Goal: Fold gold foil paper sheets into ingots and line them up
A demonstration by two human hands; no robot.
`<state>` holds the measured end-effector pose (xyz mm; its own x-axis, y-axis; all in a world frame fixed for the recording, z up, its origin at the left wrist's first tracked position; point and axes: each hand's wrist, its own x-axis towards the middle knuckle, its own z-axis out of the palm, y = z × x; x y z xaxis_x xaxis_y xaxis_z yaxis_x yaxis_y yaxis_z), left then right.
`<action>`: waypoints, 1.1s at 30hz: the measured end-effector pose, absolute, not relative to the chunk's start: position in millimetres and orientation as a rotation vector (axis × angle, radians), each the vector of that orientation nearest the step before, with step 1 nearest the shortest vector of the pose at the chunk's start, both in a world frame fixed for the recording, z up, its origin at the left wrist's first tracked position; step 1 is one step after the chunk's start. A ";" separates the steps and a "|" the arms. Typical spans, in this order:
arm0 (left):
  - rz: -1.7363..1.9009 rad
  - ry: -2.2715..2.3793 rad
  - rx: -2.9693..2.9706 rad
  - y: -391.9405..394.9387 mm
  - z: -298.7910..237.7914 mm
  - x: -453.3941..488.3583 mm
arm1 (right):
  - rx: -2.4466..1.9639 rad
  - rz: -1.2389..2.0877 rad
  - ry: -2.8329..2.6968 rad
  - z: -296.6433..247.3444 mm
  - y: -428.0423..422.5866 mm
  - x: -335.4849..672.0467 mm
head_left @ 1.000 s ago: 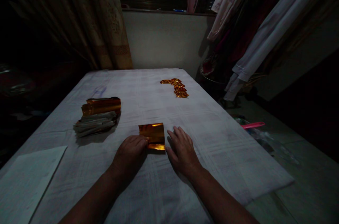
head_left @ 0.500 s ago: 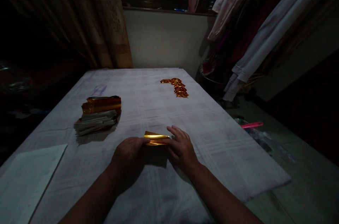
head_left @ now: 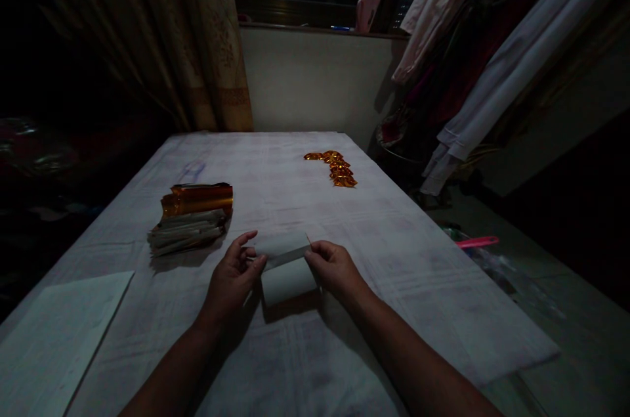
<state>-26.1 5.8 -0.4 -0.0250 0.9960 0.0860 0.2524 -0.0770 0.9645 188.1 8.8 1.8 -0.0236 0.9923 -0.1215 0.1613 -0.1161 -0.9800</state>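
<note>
A small sheet of foil paper [head_left: 288,269] is held just above the white cloth-covered table [head_left: 394,253], its pale back side facing me and a fold across its middle. My left hand [head_left: 235,276] pinches its left edge with thumb and fingers. My right hand [head_left: 335,267] pinches its right edge. A stack of gold foil sheets [head_left: 191,220] lies to the left, a little beyond my left hand. Several small folded gold pieces [head_left: 337,167] lie in a cluster at the far right of the table.
A white sheet of paper [head_left: 54,331] lies at the near left corner. A curtain [head_left: 187,43] hangs at the back left, clothes [head_left: 472,56] hang on the right. A pink object [head_left: 475,241] lies on the floor to the right of the table.
The gold sheet was lifted off the table by both hands and turned over, so its pale back now faces me. The view shifted slightly.
</note>
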 end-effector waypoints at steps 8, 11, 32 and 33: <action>1.124 1.627 2.116 0.6 -9.1 -24.3 | -1.879 0.651 -1.774 4.5 6.1 183.6; 0.997 1.519 2.362 -6.4 -4.6 -20.5 | -1.941 0.542 -1.835 7.7 6.5 181.5; 0.550 1.291 2.597 -17.3 1.0 -16.8 | -1.313 0.346 -2.319 -2.8 -5.5 221.1; 0.540 1.282 2.604 -17.2 0.6 -18.6 | -1.310 0.311 -2.340 -2.3 -5.2 221.5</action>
<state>-18.6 -17.2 0.6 0.5600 0.7935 0.2381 0.7246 -0.6085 0.3236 221.5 -5.2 -2.3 -0.4557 0.8500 0.2642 0.7514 0.5264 -0.3978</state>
